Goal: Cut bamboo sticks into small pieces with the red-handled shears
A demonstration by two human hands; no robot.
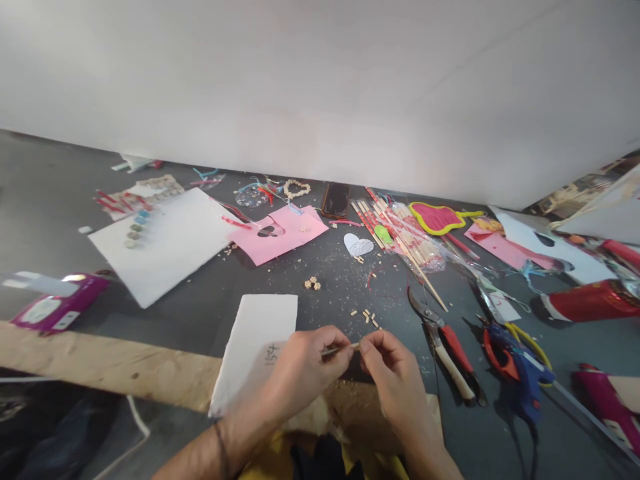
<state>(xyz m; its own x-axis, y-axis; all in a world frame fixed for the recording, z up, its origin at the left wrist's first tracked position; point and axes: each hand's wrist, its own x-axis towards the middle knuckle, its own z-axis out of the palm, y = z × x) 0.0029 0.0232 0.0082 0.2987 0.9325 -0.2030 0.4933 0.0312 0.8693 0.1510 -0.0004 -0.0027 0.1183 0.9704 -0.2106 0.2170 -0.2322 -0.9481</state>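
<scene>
Where the hands met: the left hand (307, 367) and right hand (397, 377) had a thin, pale-tipped stick (336, 349) pinched between thumbs and forefingers, just over the table's near edge. Couldn't make out the other fingertips properly.
Loose bits: short, pale, tube-like pieces (353, 313) lay just beyond the hands, not joined to anything.
Little arch: one small cluster of knobbly cream pieces (308, 285) sat further up, open on its near side, so I'd call it partly built at best.
Cream heart: a bumpy heart-shaped outline (297, 194) near the wall looked closed, probably done.
White slab: a rough-edged, matte white sheet (260, 320) with handwriting lay partly behind the left forearm.
Grey top: the smooth dark table (340, 293) was dusted with pale crumbs.
Off to the right: red-and-cream-handled cutters (453, 370) and a chunky blue plastic glue gun (527, 377).
</scene>
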